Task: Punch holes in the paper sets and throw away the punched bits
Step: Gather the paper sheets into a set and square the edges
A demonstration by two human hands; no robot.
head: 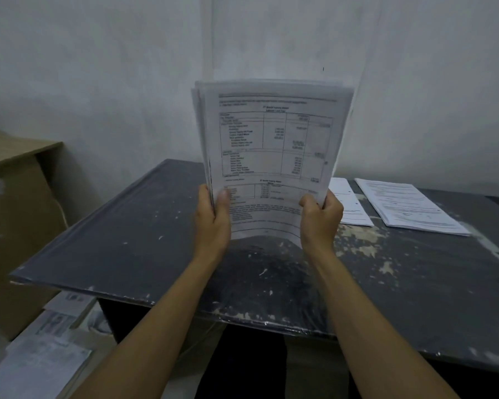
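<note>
The left hand (213, 217) and the right hand (320, 216) each grip a lower side edge of the paper set (271, 145), holding it upright above the counter (144, 240), thumbs in front.

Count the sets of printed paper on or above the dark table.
3: white printed stack held upright by both hands; a flat set right of it, partly hidden; another farther right. Floor papers excluded.
</note>
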